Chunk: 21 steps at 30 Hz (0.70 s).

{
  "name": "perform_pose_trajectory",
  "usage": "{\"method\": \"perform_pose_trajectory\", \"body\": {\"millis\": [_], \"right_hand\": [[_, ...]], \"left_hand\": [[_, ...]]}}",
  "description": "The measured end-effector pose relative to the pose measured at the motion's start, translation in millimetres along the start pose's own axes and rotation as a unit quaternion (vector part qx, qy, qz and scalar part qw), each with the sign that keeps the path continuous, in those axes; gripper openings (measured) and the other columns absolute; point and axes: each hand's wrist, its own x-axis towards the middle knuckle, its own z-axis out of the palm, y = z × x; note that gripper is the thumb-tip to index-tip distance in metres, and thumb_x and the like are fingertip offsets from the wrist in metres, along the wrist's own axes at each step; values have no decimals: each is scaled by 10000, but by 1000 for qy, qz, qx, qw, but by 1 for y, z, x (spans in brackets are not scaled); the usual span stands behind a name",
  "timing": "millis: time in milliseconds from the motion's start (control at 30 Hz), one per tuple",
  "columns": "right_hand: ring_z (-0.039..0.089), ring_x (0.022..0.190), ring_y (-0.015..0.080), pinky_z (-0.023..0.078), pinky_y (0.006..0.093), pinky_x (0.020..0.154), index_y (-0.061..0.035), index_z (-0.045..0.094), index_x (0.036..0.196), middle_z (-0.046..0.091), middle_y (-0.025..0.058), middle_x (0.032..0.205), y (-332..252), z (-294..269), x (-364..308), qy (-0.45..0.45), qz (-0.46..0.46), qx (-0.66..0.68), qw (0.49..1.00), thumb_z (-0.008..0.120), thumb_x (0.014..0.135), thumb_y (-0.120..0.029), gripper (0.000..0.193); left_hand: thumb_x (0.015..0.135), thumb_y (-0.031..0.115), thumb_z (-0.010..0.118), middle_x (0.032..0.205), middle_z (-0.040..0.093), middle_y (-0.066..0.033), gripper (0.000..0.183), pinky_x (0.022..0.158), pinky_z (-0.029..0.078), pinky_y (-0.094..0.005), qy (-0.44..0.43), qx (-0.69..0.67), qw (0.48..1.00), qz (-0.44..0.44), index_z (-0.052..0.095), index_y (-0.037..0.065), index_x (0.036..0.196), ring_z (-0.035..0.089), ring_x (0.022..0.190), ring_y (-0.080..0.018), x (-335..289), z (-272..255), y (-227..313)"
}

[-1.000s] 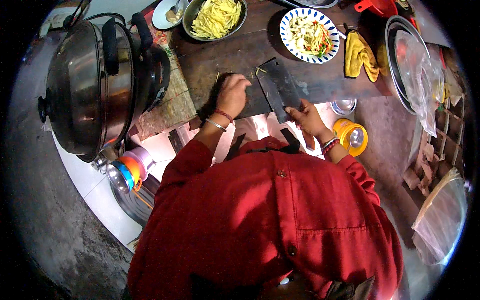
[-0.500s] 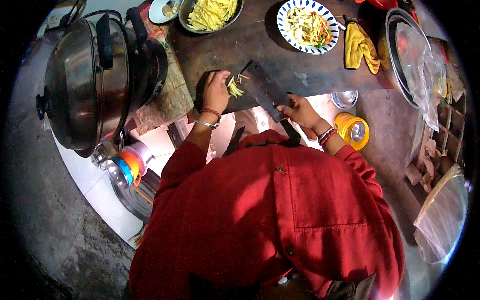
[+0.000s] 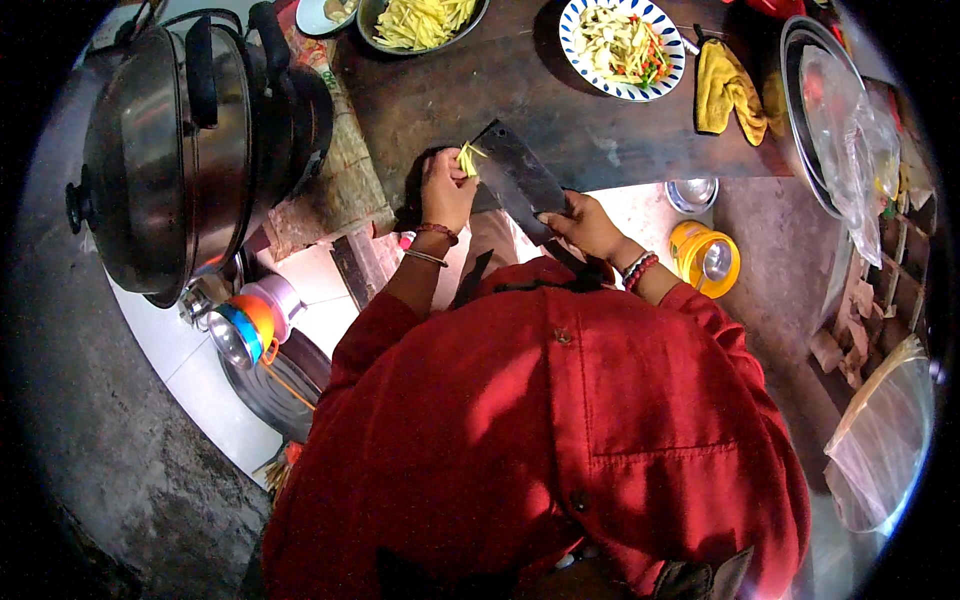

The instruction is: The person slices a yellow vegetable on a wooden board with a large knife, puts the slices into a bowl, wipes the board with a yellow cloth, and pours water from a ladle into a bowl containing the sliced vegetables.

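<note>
My right hand (image 3: 588, 228) grips a dark, broad-bladed cleaver (image 3: 522, 178) near its lower end, and the blade slants up to the left over the near edge of the wooden board (image 3: 420, 98). Close to the blade's left edge, my left hand (image 3: 448, 188) is closed with its fingers around a small bunch of pale yellow vegetable strips (image 3: 468, 158). The strips stick out between the fingers and the cleaver. Whether they touch the blade I cannot tell.
A bowl of pale yellow strips (image 3: 425, 22) and a blue-patterned plate of cut vegetables (image 3: 580, 14) stand at the back. A yellow cloth (image 3: 728, 90) lies to the right, beside a metal basin (image 3: 800, 120). A large lidded pot (image 3: 140, 160) stands at the left.
My left hand has picked the loose strips up off the board and now holds them near the blade. The cleaver and my right hand have shifted slightly left.
</note>
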Motion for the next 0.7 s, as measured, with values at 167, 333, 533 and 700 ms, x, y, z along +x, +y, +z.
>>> {"method": "perform_pose_trajectory", "body": {"millis": [167, 333, 533, 700], "right_hand": [[573, 681, 116, 489, 308, 619, 24, 594, 1068, 670, 86, 803, -11, 12, 6, -18, 11, -4, 1000, 694, 915, -182, 275], [579, 733, 114, 491, 312, 665, 22, 600, 1062, 671, 89, 837, -8, 12, 11, 1, -42, 9, 999, 694, 914, -178, 267], [559, 631, 109, 475, 306, 573, 19, 603, 1051, 645, 70, 754, -68, -1, 3, 19, -4, -47, 999, 711, 906, -217, 297], [535, 523, 83, 421, 243, 457, -3, 602, 1049, 599, 20, 666, -148, -16, 19, 56, -88, 20, 994, 686, 920, -213, 260]], "left_hand": [[758, -11, 754, 1042, 595, -96, 439, 745, 549, -306, -5, -62, 997, -34, 559, 33, 1148, 646, 842, -168, 1, 0, -4], [757, -30, 747, 1054, 582, -99, 451, 751, 548, -298, -9, -98, 995, -15, 565, 53, 1162, 638, 849, -179, 7, -3, 0], [754, -35, 740, 1037, 580, -102, 468, 771, 549, -315, 42, -71, 993, 81, 556, 38, 1178, 637, 865, -205, 25, -37, 57], [820, 17, 717, 1070, 557, -106, 478, 820, 530, -314, 104, -5, 970, 218, 544, 69, 1263, 607, 911, -192, 80, -72, 128]]}}
